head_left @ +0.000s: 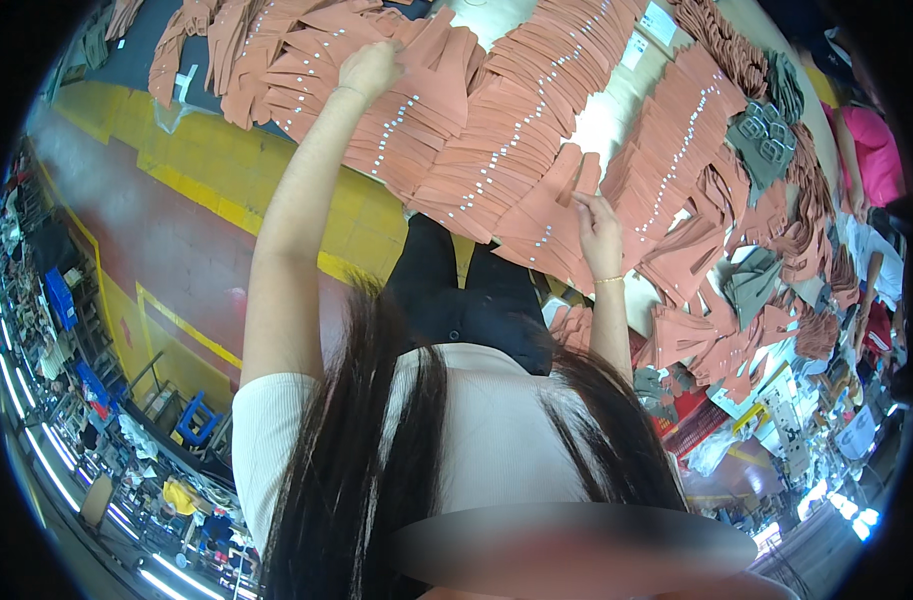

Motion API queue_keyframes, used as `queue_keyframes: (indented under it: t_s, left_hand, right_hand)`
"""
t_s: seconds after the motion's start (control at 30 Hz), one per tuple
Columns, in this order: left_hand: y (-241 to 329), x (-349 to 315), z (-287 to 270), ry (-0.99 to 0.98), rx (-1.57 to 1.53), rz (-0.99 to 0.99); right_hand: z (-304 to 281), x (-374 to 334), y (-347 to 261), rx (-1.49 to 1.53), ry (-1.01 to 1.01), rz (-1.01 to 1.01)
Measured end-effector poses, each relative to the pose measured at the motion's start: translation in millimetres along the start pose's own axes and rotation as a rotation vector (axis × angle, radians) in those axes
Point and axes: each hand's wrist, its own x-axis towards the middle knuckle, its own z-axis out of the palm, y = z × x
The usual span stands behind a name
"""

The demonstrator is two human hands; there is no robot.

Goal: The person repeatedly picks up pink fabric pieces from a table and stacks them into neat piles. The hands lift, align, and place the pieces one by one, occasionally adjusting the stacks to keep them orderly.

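Observation:
Rows of overlapping salmon-coloured cut fabric pieces (521, 140) cover the table before me, many with small white stickers. My left hand (369, 72) reaches far across to the upper left. Its fingers are drawn together at the edge of a salmon fabric piece (431, 62); the fingertips are partly hidden. Nearer to me on the right, my right hand (598, 225) has its fingers bent round the narrow end of another salmon piece (546, 205). That piece lies over the row beside it.
Another stickered row (676, 150) runs along the right. Dark green fabric pieces (761, 140) lie at the far right among loose salmon scraps. A person in a pink top (869, 150) is at the right edge. Yellow-marked floor (216, 160) stretches left, with a blue stool (196, 418) beyond.

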Motion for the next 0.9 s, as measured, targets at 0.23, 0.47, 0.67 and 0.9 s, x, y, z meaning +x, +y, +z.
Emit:
queue_keyframes:
  t_s: [0.23, 0.47, 0.67, 0.9]
  left_hand:
    - [23, -28, -10, 0.536, 0.333, 0.186]
    - [77, -142, 76, -0.643, -0.612, 0.116]
    - [133, -180, 130, -0.385, -0.475, 0.097]
    - [142, -177, 145, -0.381, -0.573, 0.032]
  right_hand:
    - [11, -7, 20, -0.038, -0.049, -0.025]
    - [32, -20, 32, -0.151, -0.069, -0.013]
    - [39, -18, 32, -0.149, -0.052, 0.038]
    - [36, -13, 43, -0.099, -0.091, 0.029]
